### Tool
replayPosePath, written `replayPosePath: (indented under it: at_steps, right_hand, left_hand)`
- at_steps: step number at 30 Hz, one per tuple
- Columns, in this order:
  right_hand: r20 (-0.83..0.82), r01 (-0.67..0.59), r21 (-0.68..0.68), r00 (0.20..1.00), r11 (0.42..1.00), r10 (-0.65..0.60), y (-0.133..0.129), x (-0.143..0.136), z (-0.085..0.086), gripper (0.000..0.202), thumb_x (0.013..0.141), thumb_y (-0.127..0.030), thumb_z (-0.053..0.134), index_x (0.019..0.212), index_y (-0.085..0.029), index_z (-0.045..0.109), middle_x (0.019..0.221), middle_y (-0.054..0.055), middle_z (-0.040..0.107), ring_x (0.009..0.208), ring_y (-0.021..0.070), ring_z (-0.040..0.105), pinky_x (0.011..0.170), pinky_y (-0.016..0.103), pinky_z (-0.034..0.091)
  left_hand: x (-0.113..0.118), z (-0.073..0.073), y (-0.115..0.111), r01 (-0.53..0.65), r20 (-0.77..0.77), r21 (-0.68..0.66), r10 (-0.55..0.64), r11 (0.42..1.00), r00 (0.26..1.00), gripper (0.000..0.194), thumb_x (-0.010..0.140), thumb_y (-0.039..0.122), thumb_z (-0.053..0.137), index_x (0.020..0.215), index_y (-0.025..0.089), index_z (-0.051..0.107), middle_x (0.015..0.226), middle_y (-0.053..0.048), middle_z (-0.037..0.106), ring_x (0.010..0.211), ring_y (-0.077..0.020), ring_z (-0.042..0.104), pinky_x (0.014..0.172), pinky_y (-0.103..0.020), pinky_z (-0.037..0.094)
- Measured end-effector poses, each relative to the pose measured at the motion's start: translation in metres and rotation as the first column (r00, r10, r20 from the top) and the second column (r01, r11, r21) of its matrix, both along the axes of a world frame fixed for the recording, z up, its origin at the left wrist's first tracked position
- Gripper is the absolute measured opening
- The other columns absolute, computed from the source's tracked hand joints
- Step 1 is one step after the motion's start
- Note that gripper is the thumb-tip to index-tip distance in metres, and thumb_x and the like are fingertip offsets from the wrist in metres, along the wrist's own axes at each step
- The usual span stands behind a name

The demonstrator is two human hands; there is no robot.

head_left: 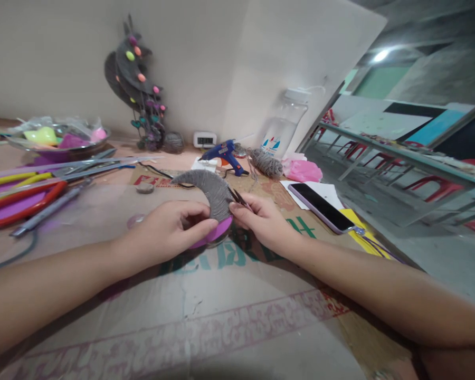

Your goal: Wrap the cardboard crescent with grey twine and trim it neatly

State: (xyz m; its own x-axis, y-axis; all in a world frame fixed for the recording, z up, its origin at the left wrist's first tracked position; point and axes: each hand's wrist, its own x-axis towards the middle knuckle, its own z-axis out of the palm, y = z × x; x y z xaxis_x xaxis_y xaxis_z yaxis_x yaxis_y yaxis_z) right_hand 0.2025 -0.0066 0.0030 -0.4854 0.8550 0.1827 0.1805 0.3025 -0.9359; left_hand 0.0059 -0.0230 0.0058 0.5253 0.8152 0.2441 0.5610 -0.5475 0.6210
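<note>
A crescent shape [215, 191] wrapped in grey yarn is upright over the table, its lower end a bare purple surface [217, 232]. My left hand [174, 227] grips it at the lower inner curve, thumb across the purple part. On the other side, my right hand [263, 219] is closed on a small dark two-pointed tool [239, 198], whose points lie beside the crescent's outer edge. Whether it is tweezers or small scissors I cannot tell. Fingers of the right hand are close to the yarn wrapping.
Covered cardboard [206, 316] lies under my hands. Scissors with red handles [31, 208] and a bowl [59, 150] are at left. Behind are a decorated grey crescent [130, 68], a clock [205, 139], a blue glue gun [227, 155], a yarn ball [267, 162] and a bottle [281, 124]. A phone [322, 207] lies right.
</note>
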Motion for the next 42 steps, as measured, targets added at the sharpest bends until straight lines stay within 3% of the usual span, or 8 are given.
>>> replayPosePath:
  at_steps: [11, 16, 22, 27, 33, 42]
  right_hand:
    - [-0.049, -0.126, -0.063, 0.991, 0.990, 0.123, 0.0061, 0.0049, -0.0052, 0.029, 0.087, -0.037, 0.047, 0.066, -0.018, 0.039, 0.051, -0.009, 0.030, 0.045, 0.0049, 0.024, 0.043, 0.021, 0.018]
    - [-0.070, -0.101, -0.045, 0.993, 0.994, 0.098, 0.0044, 0.0045, -0.0035, 0.029, 0.088, -0.035, 0.048, 0.066, -0.018, 0.040, 0.051, -0.009, 0.033, 0.045, 0.0049, 0.027, 0.044, 0.021, 0.019]
    - [-0.123, -0.072, -0.024, 0.990, 0.997, 0.068, 0.0010, 0.0030, -0.0027, 0.025, 0.087, -0.033, 0.048, 0.068, -0.018, 0.040, 0.053, -0.008, 0.033, 0.046, 0.0049, 0.028, 0.045, 0.021, 0.021]
    - [-0.163, -0.131, -0.030, 0.979, 0.991, 0.125, 0.0048, 0.0042, -0.0073, 0.024, 0.088, -0.033, 0.049, 0.070, -0.018, 0.041, 0.053, -0.008, 0.032, 0.046, 0.0047, 0.028, 0.044, 0.020, 0.019]
    - [-0.180, -0.161, -0.048, 0.972, 0.986, 0.150, 0.0078, 0.0049, -0.0092, 0.021, 0.088, -0.031, 0.049, 0.073, -0.018, 0.042, 0.054, -0.008, 0.033, 0.046, 0.0045, 0.028, 0.043, 0.020, 0.019]
    - [-0.139, -0.150, -0.026, 0.980, 0.988, 0.145, 0.0057, 0.0035, -0.0064, 0.023, 0.088, -0.031, 0.048, 0.071, -0.018, 0.040, 0.054, -0.009, 0.033, 0.046, 0.0048, 0.029, 0.044, 0.020, 0.020]
  left_hand:
    - [-0.0019, -0.0024, 0.0005, 0.059, 0.029, 0.067, -0.061, 0.996, 0.998, 0.028, 0.089, 0.031, 0.044, 0.065, 0.017, 0.051, 0.063, 0.003, 0.050, 0.061, -0.0103, 0.046, 0.057, -0.023, 0.033]
    - [-0.0008, -0.0013, -0.0018, -0.001, 0.028, 0.012, 0.000, 1.000, 1.000, 0.027, 0.089, 0.035, 0.042, 0.074, 0.018, 0.057, 0.067, 0.002, 0.055, 0.062, -0.0117, 0.048, 0.054, -0.024, 0.034]
    - [0.0021, -0.0008, -0.0031, -0.089, 0.257, -0.129, 0.120, 0.988, 0.959, 0.017, 0.081, 0.034, 0.056, 0.085, 0.019, 0.051, 0.080, 0.002, 0.058, 0.069, -0.0113, 0.056, 0.059, -0.022, 0.044]
    - [0.0026, -0.0027, -0.0020, -0.086, 0.436, -0.088, 0.116, 0.992, 0.893, 0.023, 0.078, 0.027, 0.062, 0.095, 0.020, 0.047, 0.092, 0.000, 0.057, 0.079, -0.0127, 0.061, 0.063, -0.022, 0.049]
    - [0.0008, 0.0004, -0.0044, -0.089, 0.315, -0.030, 0.094, 0.996, 0.944, 0.030, 0.083, 0.026, 0.056, 0.112, 0.023, 0.056, 0.083, 0.000, 0.064, 0.074, -0.0122, 0.060, 0.063, -0.022, 0.049]
    - [0.0036, 0.0023, -0.0078, -0.049, 0.387, -0.111, 0.089, 0.993, 0.918, 0.046, 0.085, 0.025, 0.054, 0.130, 0.024, 0.045, 0.115, -0.005, 0.066, 0.096, -0.0156, 0.064, 0.081, -0.026, 0.051]
